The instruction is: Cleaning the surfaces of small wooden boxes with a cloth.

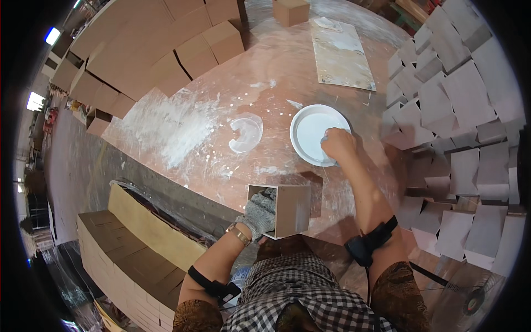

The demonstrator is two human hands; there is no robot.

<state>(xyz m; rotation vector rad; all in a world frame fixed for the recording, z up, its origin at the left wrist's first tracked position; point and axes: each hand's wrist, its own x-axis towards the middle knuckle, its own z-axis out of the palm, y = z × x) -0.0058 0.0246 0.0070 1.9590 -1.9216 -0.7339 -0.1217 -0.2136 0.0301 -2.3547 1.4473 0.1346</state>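
Box, a small open brown carton, stands on the table just before the person, its open mouth facing nine o'clock and its long axis running nine to three. Gloved left hand reaches into that mouth, fingers curled on the wall, gripping it. Bare right hand, at one o'clock from the box, is closed over something at the near rim of a white bowl of white paste.

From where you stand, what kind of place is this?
Probably a box-making workshop or small factory. Brown cardboard boxes are stacked along a paste-smeared table, flat cardboard sheets fan out beside it, and the right hand dips into a white bowl of white paste.
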